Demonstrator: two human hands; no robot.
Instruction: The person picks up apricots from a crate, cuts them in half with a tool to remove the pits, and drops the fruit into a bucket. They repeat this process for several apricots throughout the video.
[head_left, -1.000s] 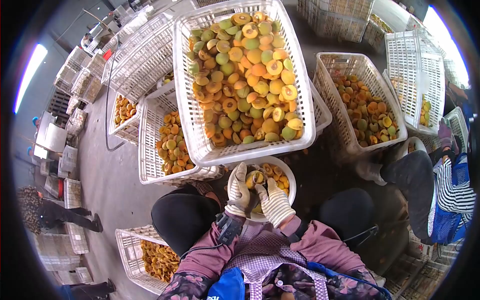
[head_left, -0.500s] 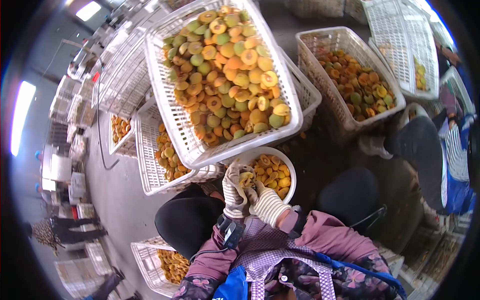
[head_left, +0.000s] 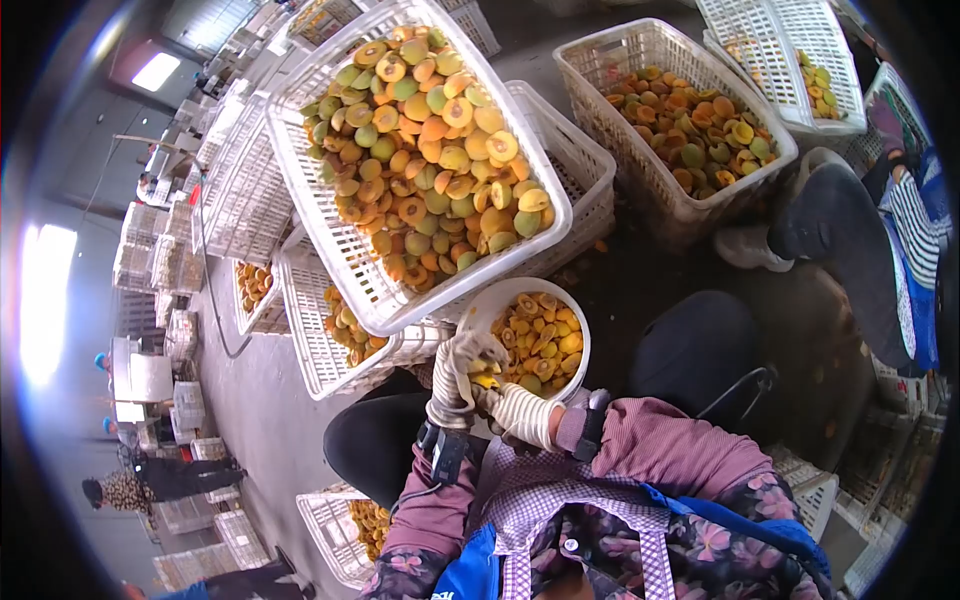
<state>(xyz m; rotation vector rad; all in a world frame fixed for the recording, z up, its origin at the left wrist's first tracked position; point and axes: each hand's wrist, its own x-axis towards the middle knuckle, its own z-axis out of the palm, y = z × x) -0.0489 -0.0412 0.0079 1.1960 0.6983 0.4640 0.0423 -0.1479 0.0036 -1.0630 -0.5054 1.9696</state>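
Both my hands wear pale knitted gloves and meet just in front of the white bucket [head_left: 587,345]. My left hand [head_left: 458,378] is closed around a yellow piece of apricot [head_left: 485,380], which shows only in part. Right against it, my right hand [head_left: 518,410] has its fingers curled at the fruit; whatever they grip is hidden. Yellow and orange apricot halves [head_left: 540,340] fill much of the bucket. Behind it, a large white crate [head_left: 553,228] stands raised and tilted, heaped with cut green and orange apricots [head_left: 430,150].
Another fruit crate [head_left: 690,205] stands at the back right, near a seated co-worker's leg [head_left: 835,250]. More crates with fruit stand left, one white crate [head_left: 320,365] beside my knee and one lower crate [head_left: 325,520]. A person [head_left: 170,480] is far left.
My view has shifted, so the crates sit higher and further left. My hands stay together at the bucket, the fruit now turned and more covered by the fingers.
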